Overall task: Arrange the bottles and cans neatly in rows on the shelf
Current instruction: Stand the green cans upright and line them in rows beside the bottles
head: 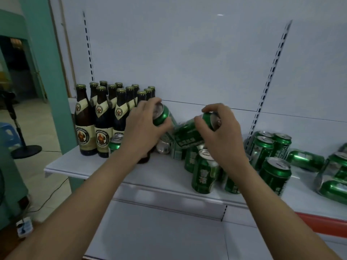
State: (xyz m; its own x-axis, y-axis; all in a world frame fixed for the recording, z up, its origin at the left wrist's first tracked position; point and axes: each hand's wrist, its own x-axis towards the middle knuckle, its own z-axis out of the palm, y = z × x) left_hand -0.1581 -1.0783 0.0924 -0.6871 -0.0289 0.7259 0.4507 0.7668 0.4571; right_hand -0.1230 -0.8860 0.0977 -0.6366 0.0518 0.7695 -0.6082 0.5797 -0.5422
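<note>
Several brown beer bottles [102, 122] with gold caps stand in rows at the left end of the white shelf [78, 162]. My left hand [144, 126] grips a green can [161, 115] tilted just right of the bottles. My right hand [219, 132] grips a second green can [189, 133] lying sideways above a cluster of green cans [203, 171]; some of these stand upright, others lie on their sides. One small green can [115, 144] stands in front of the bottles, partly behind my left forearm.
More green cans [276, 175] stand and lie on the shelf's right part, past a slotted upright [262, 94]. A wrapped pack of cans [336, 177] sits at the far right. A lower shelf [159, 231] lies below. A fan stand [24, 149] is on the floor left.
</note>
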